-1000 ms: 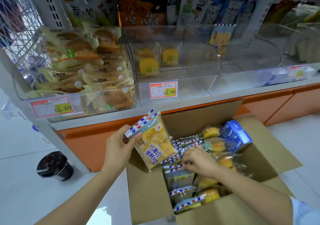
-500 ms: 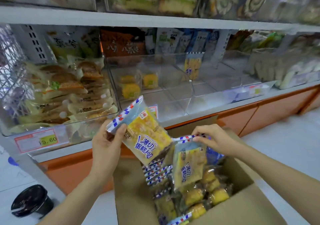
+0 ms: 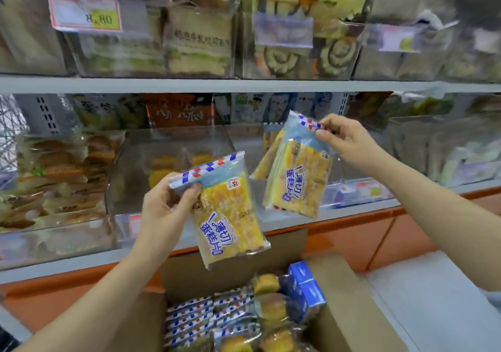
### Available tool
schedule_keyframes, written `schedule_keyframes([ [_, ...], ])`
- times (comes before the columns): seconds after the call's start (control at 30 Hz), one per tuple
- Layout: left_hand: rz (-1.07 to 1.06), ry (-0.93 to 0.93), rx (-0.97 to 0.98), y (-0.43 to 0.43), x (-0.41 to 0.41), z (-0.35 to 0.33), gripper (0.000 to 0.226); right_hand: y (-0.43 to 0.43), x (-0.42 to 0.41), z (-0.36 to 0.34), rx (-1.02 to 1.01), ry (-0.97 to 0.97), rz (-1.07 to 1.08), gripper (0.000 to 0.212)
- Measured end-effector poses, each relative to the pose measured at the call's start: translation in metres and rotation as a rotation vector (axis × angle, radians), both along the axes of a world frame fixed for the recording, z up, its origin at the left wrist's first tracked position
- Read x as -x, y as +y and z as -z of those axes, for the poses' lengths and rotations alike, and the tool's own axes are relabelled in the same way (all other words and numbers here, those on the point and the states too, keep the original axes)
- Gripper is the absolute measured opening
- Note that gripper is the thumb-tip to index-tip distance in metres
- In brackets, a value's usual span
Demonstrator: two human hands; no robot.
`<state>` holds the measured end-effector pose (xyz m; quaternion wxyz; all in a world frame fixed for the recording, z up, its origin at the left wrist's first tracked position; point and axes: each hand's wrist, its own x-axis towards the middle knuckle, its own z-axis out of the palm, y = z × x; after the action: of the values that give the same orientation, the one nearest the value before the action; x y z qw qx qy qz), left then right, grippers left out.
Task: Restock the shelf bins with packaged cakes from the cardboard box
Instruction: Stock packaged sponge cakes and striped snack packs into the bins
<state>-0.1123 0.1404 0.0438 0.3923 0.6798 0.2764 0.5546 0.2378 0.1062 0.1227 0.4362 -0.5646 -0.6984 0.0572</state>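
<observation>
My left hand (image 3: 165, 210) grips the striped top edge of a yellow sliced-cake packet (image 3: 230, 216), held up in front of the clear shelf bin (image 3: 130, 172). My right hand (image 3: 344, 140) pinches the top corner of a second cake packet (image 3: 301, 181), which hangs higher and to the right, before the shelf. Below, the open cardboard box (image 3: 349, 305) holds several more striped packets (image 3: 214, 313) and round wrapped cakes (image 3: 267, 284). The bin behind the left packet contains a few yellow cakes at its back.
A left bin (image 3: 54, 183) is full of wrapped breads. Blue cartons (image 3: 306, 286) sit in the box's right side. An upper shelf (image 3: 244, 84) carries bins of sandwiches and roll cakes. The orange shelf base (image 3: 366, 232) runs behind the box; white floor lies right.
Both hands have risen toward the shelf with their packets. The right packet is lifted clear of the box and now hangs at bin height. The view has tilted upward.
</observation>
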Motion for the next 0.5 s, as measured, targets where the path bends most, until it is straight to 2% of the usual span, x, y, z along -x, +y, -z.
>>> schedule_keyframes([
  [0.2, -0.044, -0.001, 0.056, 0.003, -0.046, -0.013, 0.013, 0.079, -0.051, -0.007, -0.003, 0.055, 0.067, 0.015],
  [0.37, -0.076, 0.045, 0.119, 0.014, -0.064, -0.016, 0.015, 0.143, -0.050, 0.021, 0.111, -0.126, 0.025, 0.010],
  [0.5, -0.093, 0.043, 0.153, 0.020, -0.066, -0.013, 0.020, 0.183, -0.031, 0.043, 0.092, -0.234, -0.026, 0.011],
])
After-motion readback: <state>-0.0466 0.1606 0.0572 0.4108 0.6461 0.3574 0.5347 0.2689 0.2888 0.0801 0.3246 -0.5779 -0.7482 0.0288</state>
